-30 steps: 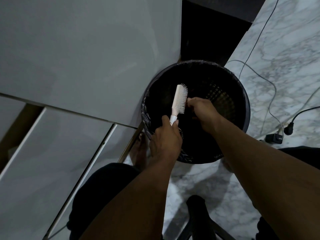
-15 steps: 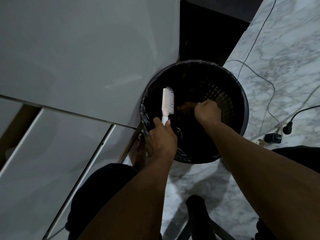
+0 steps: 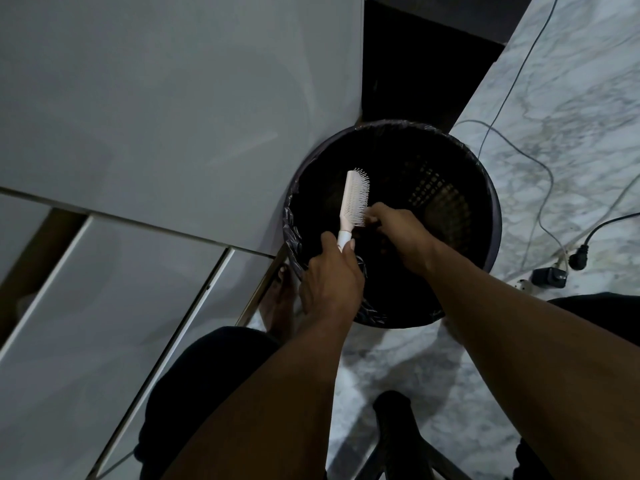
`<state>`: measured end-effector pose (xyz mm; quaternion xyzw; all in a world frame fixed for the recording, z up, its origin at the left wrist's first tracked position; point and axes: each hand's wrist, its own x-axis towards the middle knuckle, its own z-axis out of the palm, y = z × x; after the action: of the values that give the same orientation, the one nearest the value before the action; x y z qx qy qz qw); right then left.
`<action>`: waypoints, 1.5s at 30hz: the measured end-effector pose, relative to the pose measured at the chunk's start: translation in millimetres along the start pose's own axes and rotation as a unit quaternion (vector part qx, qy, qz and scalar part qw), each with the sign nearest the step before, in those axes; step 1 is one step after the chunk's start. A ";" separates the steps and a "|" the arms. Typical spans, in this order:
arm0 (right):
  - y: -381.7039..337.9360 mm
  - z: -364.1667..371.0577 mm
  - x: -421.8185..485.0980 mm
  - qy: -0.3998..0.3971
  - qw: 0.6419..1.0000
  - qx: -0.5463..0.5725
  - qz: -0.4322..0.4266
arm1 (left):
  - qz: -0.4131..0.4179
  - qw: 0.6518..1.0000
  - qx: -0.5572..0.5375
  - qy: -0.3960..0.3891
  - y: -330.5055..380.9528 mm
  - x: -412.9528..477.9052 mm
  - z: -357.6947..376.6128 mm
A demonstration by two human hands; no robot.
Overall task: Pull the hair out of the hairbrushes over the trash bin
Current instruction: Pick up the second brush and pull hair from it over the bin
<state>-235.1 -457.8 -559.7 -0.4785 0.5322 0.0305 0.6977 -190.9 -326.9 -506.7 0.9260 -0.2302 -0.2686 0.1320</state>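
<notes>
A pale pink hairbrush with white bristles facing right is held upright over the round black trash bin, which is lined with a dark bag. My left hand is shut on the brush's handle at the bin's near left rim. My right hand is over the middle of the bin, its fingertips pinched at the lower bristles. Whether any hair is between those fingers is too dark to tell.
A white cabinet stands to the left, touching the bin. The marble floor on the right carries thin cables and a black plug with an adapter. A dark stool leg and my bare foot are below the bin.
My right hand drew away from the brush into the bin, then came back to the bristles. The brush swung left and back toward the bin's middle.
</notes>
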 end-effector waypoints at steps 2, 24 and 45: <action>-0.6 0.2 2.2 -0.008 1.000 0.025 -0.007 | 0.002 1.000 -0.006 -0.002 -0.3 0.7 1.5; 4.9 -15.0 2.7 0.229 0.957 -0.177 0.036 | -0.054 0.998 -0.001 0.013 -3.5 1.8 -0.5; -2.5 2.3 11.1 0.128 0.991 -0.029 -0.006 | 0.035 0.997 -0.063 -0.020 -4.4 1.6 7.2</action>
<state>-227.3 -462.7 -566.8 -0.5018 0.6131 -0.0201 0.6098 -192.1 -324.8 -514.9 0.9018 -0.2474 -0.2961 0.1944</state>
